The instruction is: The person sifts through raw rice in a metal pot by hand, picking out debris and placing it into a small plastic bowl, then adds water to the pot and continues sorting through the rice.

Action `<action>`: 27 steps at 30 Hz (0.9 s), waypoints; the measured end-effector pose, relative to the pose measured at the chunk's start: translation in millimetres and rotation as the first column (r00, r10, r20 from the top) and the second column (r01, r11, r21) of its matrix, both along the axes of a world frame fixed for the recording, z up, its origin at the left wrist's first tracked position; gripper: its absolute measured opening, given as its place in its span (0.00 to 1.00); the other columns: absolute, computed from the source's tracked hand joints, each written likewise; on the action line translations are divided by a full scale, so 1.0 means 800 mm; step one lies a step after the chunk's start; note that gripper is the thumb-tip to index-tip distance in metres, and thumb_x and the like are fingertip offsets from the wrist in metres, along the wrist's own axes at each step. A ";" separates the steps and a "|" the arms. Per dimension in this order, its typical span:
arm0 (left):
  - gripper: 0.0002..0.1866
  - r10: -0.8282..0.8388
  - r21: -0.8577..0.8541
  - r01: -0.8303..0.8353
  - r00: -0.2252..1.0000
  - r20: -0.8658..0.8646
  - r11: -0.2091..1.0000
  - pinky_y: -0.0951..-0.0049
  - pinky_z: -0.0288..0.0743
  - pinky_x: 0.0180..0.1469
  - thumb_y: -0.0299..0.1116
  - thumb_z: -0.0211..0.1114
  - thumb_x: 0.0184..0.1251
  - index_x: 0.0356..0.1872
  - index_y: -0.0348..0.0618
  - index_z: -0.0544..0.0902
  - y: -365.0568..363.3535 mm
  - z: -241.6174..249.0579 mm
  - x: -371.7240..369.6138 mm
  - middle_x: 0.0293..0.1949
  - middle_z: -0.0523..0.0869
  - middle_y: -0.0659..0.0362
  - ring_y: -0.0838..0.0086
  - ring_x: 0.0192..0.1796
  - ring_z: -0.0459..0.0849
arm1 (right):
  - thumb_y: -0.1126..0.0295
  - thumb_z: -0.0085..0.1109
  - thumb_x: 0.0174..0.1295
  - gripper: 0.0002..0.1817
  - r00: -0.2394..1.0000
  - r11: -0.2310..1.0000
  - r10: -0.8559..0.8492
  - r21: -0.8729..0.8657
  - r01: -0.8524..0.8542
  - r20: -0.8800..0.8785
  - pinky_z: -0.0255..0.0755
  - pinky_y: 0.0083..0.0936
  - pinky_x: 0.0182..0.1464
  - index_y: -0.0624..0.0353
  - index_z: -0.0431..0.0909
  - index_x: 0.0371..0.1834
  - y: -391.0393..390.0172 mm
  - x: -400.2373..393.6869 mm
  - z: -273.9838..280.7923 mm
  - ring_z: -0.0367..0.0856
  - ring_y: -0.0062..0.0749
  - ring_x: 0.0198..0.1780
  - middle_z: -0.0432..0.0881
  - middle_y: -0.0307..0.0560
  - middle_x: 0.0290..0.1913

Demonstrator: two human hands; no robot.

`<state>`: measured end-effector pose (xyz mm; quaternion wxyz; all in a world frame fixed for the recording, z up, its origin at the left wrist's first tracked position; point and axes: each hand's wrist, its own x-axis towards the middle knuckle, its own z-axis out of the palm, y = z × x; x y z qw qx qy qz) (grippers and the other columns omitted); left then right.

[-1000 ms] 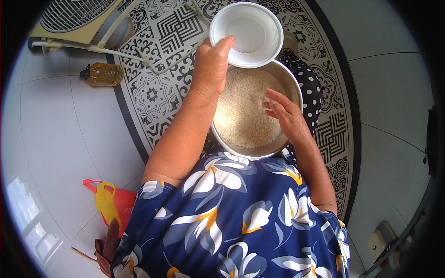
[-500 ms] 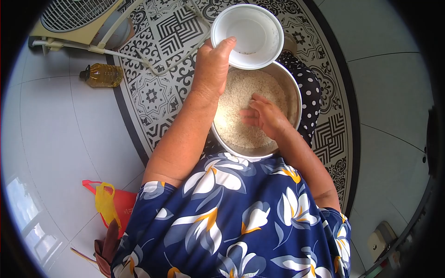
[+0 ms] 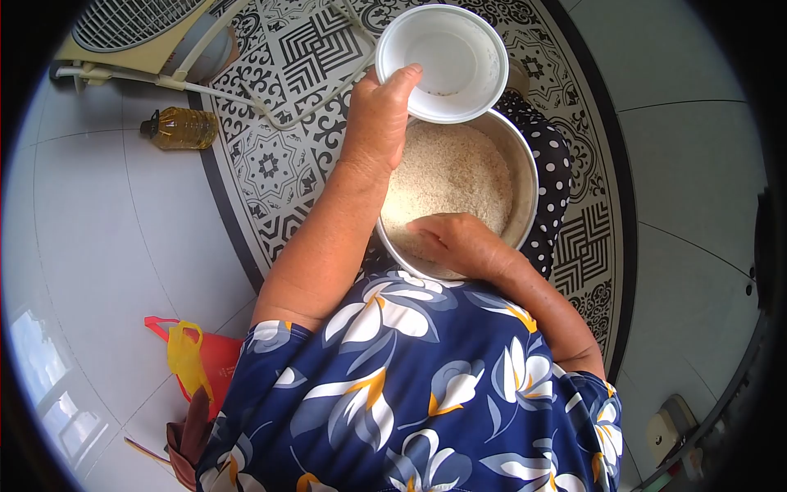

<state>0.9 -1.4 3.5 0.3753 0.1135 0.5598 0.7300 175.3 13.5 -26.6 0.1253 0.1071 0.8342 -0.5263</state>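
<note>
My left hand (image 3: 379,115) grips the rim of a white plastic bowl (image 3: 443,61), thumb inside. The bowl is tilted so its inside faces me; a few small specks lie in it. Below it, a round metal pot (image 3: 529,193) holds a wide bed of rice grains (image 3: 455,172). The bowl covers the pot's far rim. Over the near side of the rice, my right hand (image 3: 463,243) is closed, back up, its fingers bunched and pointing left at the grains. What its fingertips hold, if anything, is hidden.
A patterned mat (image 3: 270,164) lies under the pot. To the left are a bottle of yellow oil (image 3: 184,129) and a fan (image 3: 131,29) on its stand. Red and yellow plastic bags (image 3: 193,361) rest at lower left. Dotted fabric (image 3: 551,172) shows beside the pot.
My right hand has moved from the middle of the rice toward the pot's near side, and its spread fingers have closed together. The bowl has shifted very slightly to the right.
</note>
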 end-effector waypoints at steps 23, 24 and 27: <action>0.23 0.030 0.024 -0.030 0.999 0.017 0.999 0.66 0.65 0.60 0.32 0.56 0.59 0.54 0.27 0.69 -0.003 0.000 0.001 0.48 0.76 0.45 0.65 0.54 0.75 | 0.69 0.49 0.60 0.26 0.958 0.939 -0.264 0.200 0.281 -0.108 0.57 0.35 0.66 0.62 0.61 0.62 0.015 -0.023 -0.048 0.63 0.51 0.65 0.61 0.60 0.65; 0.23 0.034 0.022 -0.034 0.999 0.017 0.999 0.66 0.65 0.60 0.32 0.56 0.59 0.54 0.27 0.69 -0.003 -0.001 0.000 0.48 0.76 0.45 0.65 0.54 0.75 | 0.71 0.51 0.60 0.27 0.938 0.920 -0.320 0.194 0.341 -0.133 0.56 0.33 0.68 0.63 0.60 0.63 0.020 -0.024 -0.048 0.60 0.50 0.67 0.56 0.60 0.68; 0.24 0.035 0.044 -0.035 0.999 -0.001 0.998 0.67 0.66 0.59 0.32 0.56 0.59 0.55 0.27 0.68 -0.003 -0.004 0.000 0.48 0.76 0.45 0.65 0.54 0.75 | 0.71 0.50 0.60 0.26 0.838 0.827 -0.522 0.146 0.543 -0.158 0.56 0.32 0.67 0.64 0.61 0.63 0.037 -0.014 -0.048 0.60 0.49 0.67 0.60 0.60 0.66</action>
